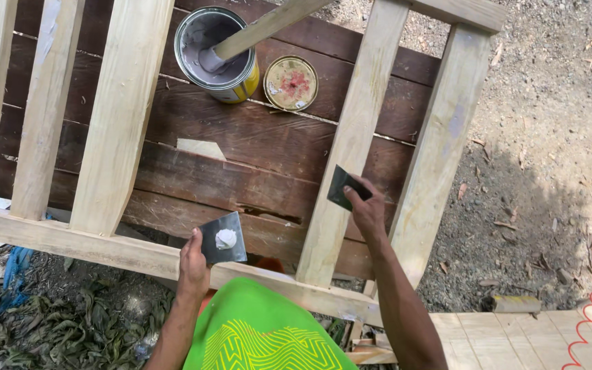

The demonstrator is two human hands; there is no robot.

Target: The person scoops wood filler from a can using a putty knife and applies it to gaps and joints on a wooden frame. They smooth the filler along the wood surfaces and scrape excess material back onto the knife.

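Against the light wooden baluster, the right hand pinches a dark scraper blade — filler work, seemingly mid-spread. Left hand grips a metal plate with a white putty dab. Next calls for reloading; gaps between slats are narrow — open paint can far left.

Dark brown deck boards run across the upper and middle frame, worn and scratched, with a pale patch near the centre; pale unpainted railing slats stand across them from upper left to upper right, joined by a horizontal rail across the lower left; bare gravelly ground with scattered dry leaves fills the right side, half in bright sun, half in shade; light plank flooring sits at lower right; dead leaves and debris lie at lower left.
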